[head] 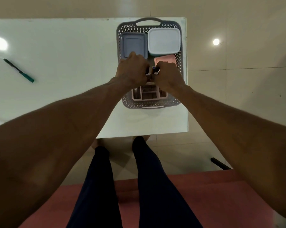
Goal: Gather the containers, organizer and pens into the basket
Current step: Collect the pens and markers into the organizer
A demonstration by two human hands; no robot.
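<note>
A grey lattice basket stands on the white table's right side. Inside it lie a blue-lidded container, a white-lidded container and a pink container. A pink divided organizer sits at the basket's near end. My left hand and my right hand hover together over the organizer, each closed around upright pens. The pens' lower ends are hidden behind my fingers. A green pen lies far left on the table.
The table's right edge runs just past the basket, its near edge just below it. My legs in dark trousers stand on tiled floor, with a red surface at the bottom. A dark strip lies on the floor at right.
</note>
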